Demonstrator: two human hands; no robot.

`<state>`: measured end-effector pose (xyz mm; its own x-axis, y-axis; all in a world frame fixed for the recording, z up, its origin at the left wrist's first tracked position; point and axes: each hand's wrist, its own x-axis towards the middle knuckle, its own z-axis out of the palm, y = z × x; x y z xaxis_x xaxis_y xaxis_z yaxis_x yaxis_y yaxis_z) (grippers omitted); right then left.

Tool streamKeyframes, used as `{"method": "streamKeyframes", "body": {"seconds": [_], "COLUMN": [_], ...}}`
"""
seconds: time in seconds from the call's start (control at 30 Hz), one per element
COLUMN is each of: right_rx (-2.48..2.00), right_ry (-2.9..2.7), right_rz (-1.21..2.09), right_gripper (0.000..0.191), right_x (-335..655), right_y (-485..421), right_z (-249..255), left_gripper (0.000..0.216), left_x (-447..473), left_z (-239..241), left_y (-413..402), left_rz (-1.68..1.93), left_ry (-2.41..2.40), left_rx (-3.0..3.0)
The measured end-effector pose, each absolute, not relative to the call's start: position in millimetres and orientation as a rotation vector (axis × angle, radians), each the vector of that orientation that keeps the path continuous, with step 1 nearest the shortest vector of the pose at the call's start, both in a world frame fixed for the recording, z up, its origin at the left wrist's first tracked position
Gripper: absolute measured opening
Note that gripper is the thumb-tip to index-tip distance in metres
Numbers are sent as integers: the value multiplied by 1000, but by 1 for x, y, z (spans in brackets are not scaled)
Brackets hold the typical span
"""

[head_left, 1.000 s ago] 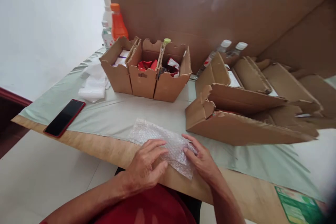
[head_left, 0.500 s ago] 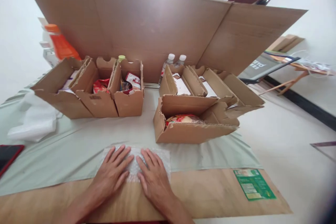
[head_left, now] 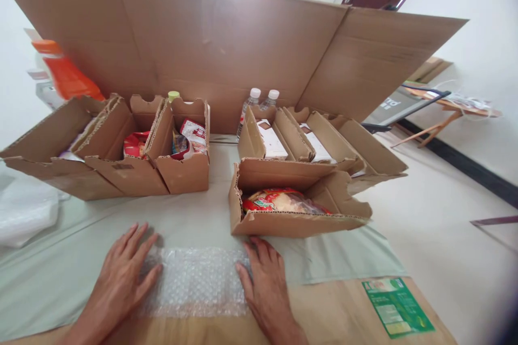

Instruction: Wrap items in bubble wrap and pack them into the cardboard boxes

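Note:
A clear sheet of bubble wrap (head_left: 200,283) lies flat near the front of the table, partly on the pale green cloth (head_left: 178,221) and partly on bare wood. At its left edge is my left hand (head_left: 123,269), open with fingers spread and the thumb by the wrap. My right hand (head_left: 265,275) rests at the right edge, also open, its fingertips close under a cardboard box (head_left: 299,226) that holds a red and yellow food packet (head_left: 279,200). Neither hand grips anything.
Three cardboard bins (head_left: 182,175) with packets stand at the left back; more bins (head_left: 267,140) with white boxes stand at the right. Behind them rise water bottles (head_left: 253,98), an orange bottle (head_left: 68,75) and a cardboard panel (head_left: 226,38). A green packet (head_left: 399,307) lies front right.
My hands have moved apart from the middle of the bubble wrap to its left and right edges, uncovering it. The view has shifted slightly.

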<state>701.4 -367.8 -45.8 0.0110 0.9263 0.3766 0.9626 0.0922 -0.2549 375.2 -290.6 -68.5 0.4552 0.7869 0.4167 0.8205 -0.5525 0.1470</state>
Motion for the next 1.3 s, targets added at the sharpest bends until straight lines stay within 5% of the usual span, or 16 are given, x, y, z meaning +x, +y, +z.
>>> {"method": "streamKeyframes", "body": {"seconds": [0.17, 0.33, 0.47, 0.63, 0.87, 1.03, 1.2, 1.3], "right_rx": [-1712, -1699, -1664, -1660, -1610, -1554, -1453, -1474], "right_ry": [-1877, -1650, -1443, -1296, -1231, -785, -698, -1088], "right_rz": [51, 663, 1055, 1297, 1335, 1637, 1666, 1206], "right_gripper": [15, 9, 44, 64, 35, 45, 58, 43], "right_x": [700, 712, 701, 675, 670, 653, 646, 653], "right_y": [-376, -407, -425, -429, -422, -425, -440, -449], "right_z": [-53, -44, -32, -31, -17, -10, -14, -17], "left_gripper": [17, 13, 33, 55, 44, 86, 43, 33], "left_x": [380, 387, 408, 458, 435, 427, 441, 442], "left_z": [-72, -33, -9, -14, -5, -15, -32, -26], "left_y": [-301, -310, -274, -230, -339, -404, -399, -381], "left_rz": [-834, -933, -873, -676, -1012, -843, -1310, -1287], "left_ry": [-1554, -1968, -2043, -1762, -1285, -1116, -1567, -2245], "left_rx": [-2609, -2784, -2789, -2797, -3207, -3406, -3081, -2952]}}
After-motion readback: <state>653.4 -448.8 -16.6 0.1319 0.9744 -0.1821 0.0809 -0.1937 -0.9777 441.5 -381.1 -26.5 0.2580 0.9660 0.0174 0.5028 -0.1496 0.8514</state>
